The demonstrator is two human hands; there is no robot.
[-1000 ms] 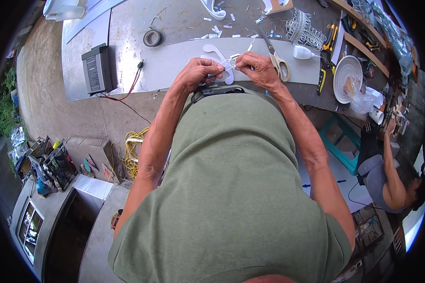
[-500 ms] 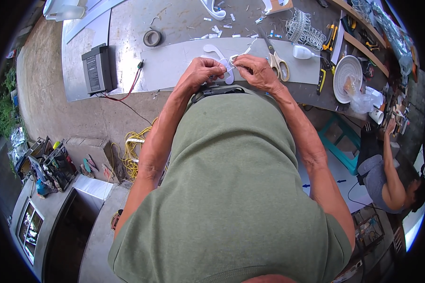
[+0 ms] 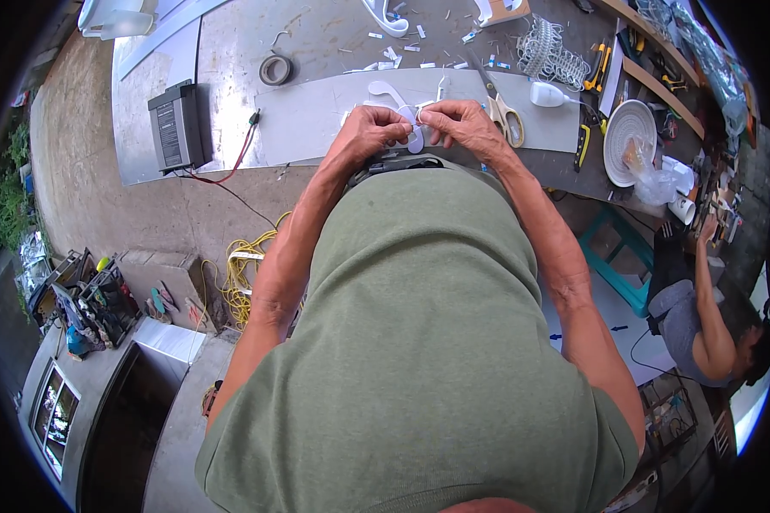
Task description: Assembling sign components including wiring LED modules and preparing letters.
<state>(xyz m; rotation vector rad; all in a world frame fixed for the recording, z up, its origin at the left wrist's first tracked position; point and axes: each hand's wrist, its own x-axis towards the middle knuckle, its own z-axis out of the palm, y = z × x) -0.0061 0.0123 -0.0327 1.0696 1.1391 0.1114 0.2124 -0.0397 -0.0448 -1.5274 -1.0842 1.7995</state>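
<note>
A: What's just changing at the bench, the grey, metal-topped one?

B: The right hand is sliding leftward and closing in on the left hand. The thin, white, flexible strand is now pointing nearly straight toward the bench's far edge; half a second ago it was slanting off to the right.

A: How are the fingers standing?

B: The right thumb and forefinger are pinching almost together, holding the strand. The left ones are pinching just as narrowly and seem to be gripping it too, though the fingertips are hiding the exact contact.

A: And where is the strand lying?

B: It isn't lying loose: it's running between the hands at the bench's near edge, its free part reaching out over the flat, pale-grey sheet. The smooth, curved, whitish plastic piece is resting on that sheet, partly behind the hands.

A: What's that meaning for the work?

B: I'm judging that the fine fingertip handling is continuing, with nothing being released. The cream-handled metal scissors are sitting untouched just right of the right hand, which is leaving them a clearer gap now.
</note>
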